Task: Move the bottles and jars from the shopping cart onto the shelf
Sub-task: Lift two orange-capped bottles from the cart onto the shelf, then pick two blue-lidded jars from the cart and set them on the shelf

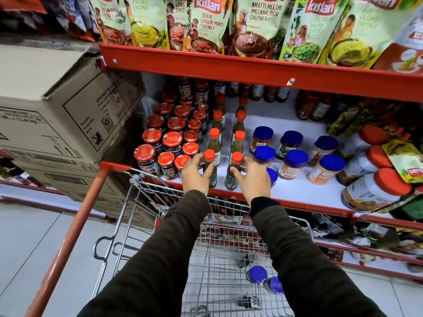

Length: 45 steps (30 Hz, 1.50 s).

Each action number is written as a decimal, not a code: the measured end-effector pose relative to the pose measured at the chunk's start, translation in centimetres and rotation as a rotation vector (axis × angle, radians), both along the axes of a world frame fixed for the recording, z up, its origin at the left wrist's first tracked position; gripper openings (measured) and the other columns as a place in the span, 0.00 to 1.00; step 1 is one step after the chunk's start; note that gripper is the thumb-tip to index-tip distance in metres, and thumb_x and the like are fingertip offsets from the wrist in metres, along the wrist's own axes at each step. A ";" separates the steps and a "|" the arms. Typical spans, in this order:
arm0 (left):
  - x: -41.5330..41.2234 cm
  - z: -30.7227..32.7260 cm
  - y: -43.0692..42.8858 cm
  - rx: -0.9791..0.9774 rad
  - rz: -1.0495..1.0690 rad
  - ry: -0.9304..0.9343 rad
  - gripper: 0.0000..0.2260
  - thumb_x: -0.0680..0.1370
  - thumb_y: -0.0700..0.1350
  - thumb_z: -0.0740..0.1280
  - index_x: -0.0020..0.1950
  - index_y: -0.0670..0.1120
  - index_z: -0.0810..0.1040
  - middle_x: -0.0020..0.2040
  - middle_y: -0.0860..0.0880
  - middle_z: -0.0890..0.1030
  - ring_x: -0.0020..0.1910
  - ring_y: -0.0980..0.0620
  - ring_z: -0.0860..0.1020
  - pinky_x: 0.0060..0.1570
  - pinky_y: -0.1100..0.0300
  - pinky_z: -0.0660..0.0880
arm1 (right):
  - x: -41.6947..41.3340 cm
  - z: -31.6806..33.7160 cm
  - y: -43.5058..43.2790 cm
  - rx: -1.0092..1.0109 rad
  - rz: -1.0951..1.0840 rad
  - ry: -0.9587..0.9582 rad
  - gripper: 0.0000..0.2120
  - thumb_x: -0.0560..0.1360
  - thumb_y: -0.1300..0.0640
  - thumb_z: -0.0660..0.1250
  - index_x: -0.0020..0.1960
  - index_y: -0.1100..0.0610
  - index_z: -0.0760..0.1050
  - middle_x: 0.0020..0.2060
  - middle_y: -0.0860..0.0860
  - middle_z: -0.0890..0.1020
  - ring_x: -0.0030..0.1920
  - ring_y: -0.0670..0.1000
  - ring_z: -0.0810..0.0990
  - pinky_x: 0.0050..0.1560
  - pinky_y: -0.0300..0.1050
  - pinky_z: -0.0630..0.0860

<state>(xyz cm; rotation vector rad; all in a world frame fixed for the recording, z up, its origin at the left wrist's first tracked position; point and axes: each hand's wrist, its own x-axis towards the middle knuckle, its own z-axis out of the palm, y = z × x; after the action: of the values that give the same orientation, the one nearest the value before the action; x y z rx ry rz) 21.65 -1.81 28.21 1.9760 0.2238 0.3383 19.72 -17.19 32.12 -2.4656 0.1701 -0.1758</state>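
Note:
My left hand [196, 173] grips a dark sauce bottle with an orange cap [209, 155] standing at the front edge of the white shelf [304, 191]. My right hand [251, 178] grips a second, matching bottle [236, 158] just to its right. Both bottles head two rows of like bottles running back along the shelf. Below my arms is the wire shopping cart [160, 227] with a red handle; two blue-capped jars [258, 274] lie at its bottom right.
Red-lidded jam jars [169, 143] crowd the shelf on the left, blue-lidded jars [295, 159] on the right, and large tilted white jars [375, 193] at the far right. Stacked cardboard boxes [57, 115] stand left of the cart. Chutney pouches [206, 21] fill the shelf above.

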 end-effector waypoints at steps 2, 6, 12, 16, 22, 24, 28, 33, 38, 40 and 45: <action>-0.2 0.3 -0.2 0.015 0.010 0.005 0.13 0.75 0.50 0.73 0.58 0.50 0.80 0.54 0.50 0.83 0.55 0.49 0.81 0.59 0.48 0.79 | 0.1 0.0 0.1 -0.008 0.006 0.006 0.15 0.77 0.50 0.69 0.60 0.56 0.75 0.52 0.58 0.85 0.54 0.62 0.83 0.49 0.56 0.81; -0.6 0.7 -0.5 -0.005 0.021 0.009 0.14 0.74 0.50 0.74 0.58 0.49 0.80 0.51 0.54 0.81 0.55 0.48 0.81 0.59 0.47 0.78 | -0.1 -0.2 0.0 0.024 0.033 0.016 0.17 0.77 0.52 0.70 0.63 0.56 0.74 0.55 0.58 0.84 0.57 0.61 0.83 0.51 0.57 0.81; -1.5 0.3 -1.0 0.014 0.019 0.037 0.24 0.74 0.57 0.72 0.67 0.49 0.76 0.63 0.48 0.80 0.63 0.48 0.78 0.65 0.46 0.76 | -1.7 -0.4 -0.8 0.219 0.023 -0.004 0.25 0.76 0.52 0.72 0.71 0.53 0.70 0.65 0.55 0.80 0.63 0.58 0.80 0.60 0.58 0.79; -4.4 -0.1 -2.3 -0.076 0.065 -0.006 0.23 0.78 0.53 0.69 0.70 0.49 0.71 0.68 0.48 0.74 0.66 0.51 0.73 0.67 0.44 0.73 | -4.3 -1.0 -1.7 0.239 0.055 -0.016 0.22 0.78 0.52 0.68 0.71 0.51 0.70 0.67 0.53 0.78 0.63 0.54 0.80 0.61 0.55 0.79; -10.4 -3.2 -5.2 0.007 -0.046 -0.016 0.17 0.82 0.48 0.64 0.70 0.48 0.69 0.67 0.49 0.71 0.67 0.51 0.72 0.68 0.61 0.70 | -9.5 -4.9 -4.6 0.127 0.139 0.070 0.19 0.81 0.48 0.64 0.70 0.50 0.71 0.68 0.51 0.76 0.67 0.52 0.76 0.64 0.46 0.73; -12.0 -5.5 -6.3 0.046 -0.113 0.056 0.16 0.82 0.48 0.62 0.70 0.51 0.69 0.66 0.50 0.71 0.64 0.48 0.73 0.66 0.58 0.73 | -11.0 -7.4 -6.5 0.117 0.141 0.153 0.19 0.81 0.48 0.64 0.70 0.48 0.70 0.69 0.49 0.74 0.66 0.51 0.77 0.66 0.47 0.73; -14.8 -10.0 -8.2 0.102 -0.257 0.261 0.15 0.82 0.47 0.62 0.68 0.51 0.73 0.67 0.47 0.71 0.68 0.49 0.70 0.72 0.46 0.68 | -14.2 -12.1 -11.1 0.078 0.141 0.333 0.19 0.81 0.47 0.63 0.71 0.47 0.68 0.67 0.41 0.70 0.62 0.46 0.75 0.63 0.43 0.71; -17.4 -16.9 -10.4 0.178 -0.447 0.562 0.19 0.81 0.48 0.65 0.71 0.49 0.71 0.72 0.44 0.70 0.71 0.43 0.70 0.67 0.61 0.66 | -17.1 -19.0 -16.8 0.044 0.088 0.626 0.24 0.80 0.55 0.66 0.74 0.57 0.68 0.71 0.58 0.74 0.70 0.59 0.73 0.68 0.48 0.69; -18.7 -23.8 -12.7 0.210 -0.601 0.772 0.27 0.78 0.43 0.68 0.76 0.45 0.66 0.74 0.43 0.67 0.74 0.45 0.68 0.69 0.62 0.62 | -19.1 -26.5 -19.2 0.049 0.202 0.901 0.32 0.70 0.63 0.69 0.73 0.60 0.67 0.70 0.60 0.73 0.71 0.60 0.73 0.69 0.43 0.66; -18.9 -26.4 -13.5 0.225 -0.608 0.821 0.29 0.78 0.42 0.69 0.77 0.44 0.64 0.76 0.43 0.66 0.75 0.45 0.66 0.70 0.61 0.61 | -19.4 -29.2 -19.2 0.076 0.236 0.926 0.34 0.64 0.63 0.66 0.71 0.60 0.70 0.67 0.61 0.74 0.68 0.63 0.74 0.69 0.49 0.70; -19.4 -30.6 -14.6 0.257 -0.601 0.830 0.31 0.75 0.43 0.73 0.75 0.42 0.66 0.73 0.42 0.70 0.71 0.43 0.71 0.71 0.55 0.66 | -18.8 -31.8 -18.4 -0.050 0.300 0.839 0.31 0.67 0.69 0.69 0.68 0.53 0.71 0.67 0.55 0.75 0.63 0.61 0.77 0.60 0.54 0.77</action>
<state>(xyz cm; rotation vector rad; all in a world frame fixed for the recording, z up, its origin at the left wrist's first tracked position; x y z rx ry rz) 2.30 -16.39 -2.43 2.2260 0.0960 -0.8932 0.94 -35.60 0.35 -2.4257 0.1425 0.9962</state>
